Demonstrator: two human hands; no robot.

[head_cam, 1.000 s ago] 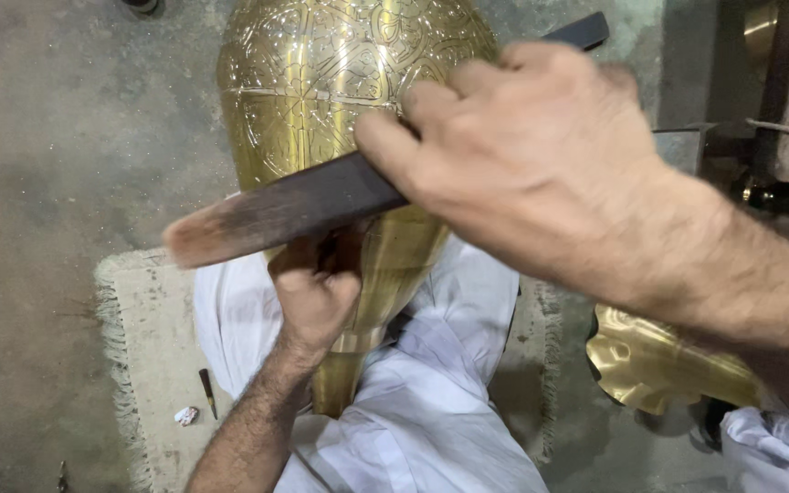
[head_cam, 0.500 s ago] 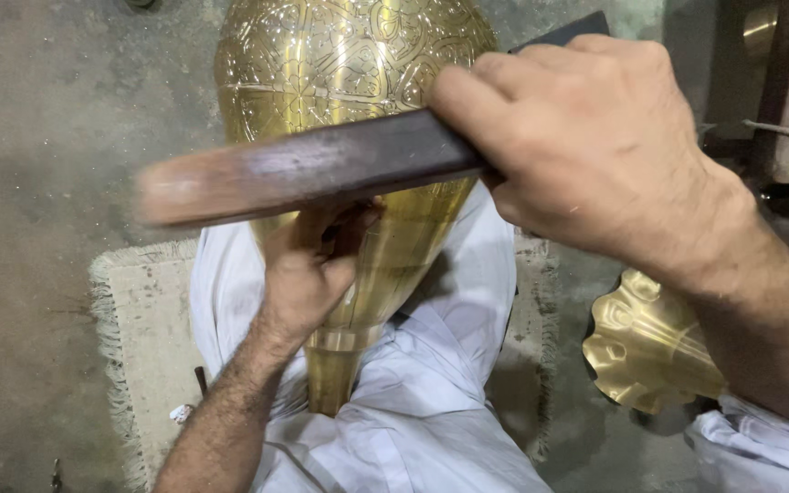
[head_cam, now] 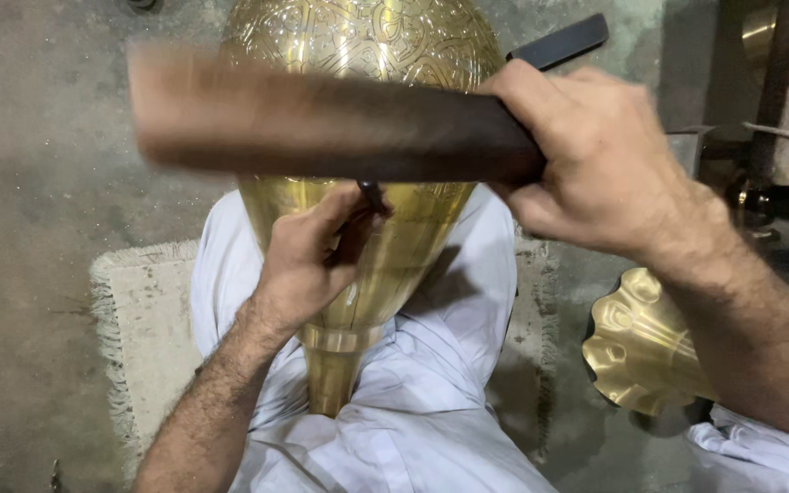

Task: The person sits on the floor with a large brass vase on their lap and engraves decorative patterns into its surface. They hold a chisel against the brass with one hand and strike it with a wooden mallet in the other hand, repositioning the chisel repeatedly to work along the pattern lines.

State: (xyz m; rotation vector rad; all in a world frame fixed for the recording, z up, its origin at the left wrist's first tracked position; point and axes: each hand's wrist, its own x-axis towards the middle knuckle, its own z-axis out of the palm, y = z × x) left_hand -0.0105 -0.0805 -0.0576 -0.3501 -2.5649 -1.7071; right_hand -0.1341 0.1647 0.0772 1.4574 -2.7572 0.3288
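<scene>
The right hand [head_cam: 609,160] is clenched round a dark wooden bar [head_cam: 340,123], blurred above the left hand [head_cam: 308,256], which pinches a small punch [head_cam: 373,194] against the engraved brass vessel [head_cam: 372,137] on the lap — a mistimed blow could hit fingers or dent brass; the punch tip is hidden.

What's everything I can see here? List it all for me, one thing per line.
Engraved vessel: one, brass-gold, teardrop-shaped, lying on the person's lap, narrow neck toward them.
Flat bar: one, dark brown, motion-blurred, across the vessel.
Small punch tool: one, dark, tip against the vessel.
Scalloped brass piece: one, gold, on the floor at right.
Fringed mat: one, beige, under the legs.
Floor: grey concrete.
White garment: over the lap.
Left hand: on the vessel, fingers pinching the punch.
Right hand: gripping the bar.
</scene>
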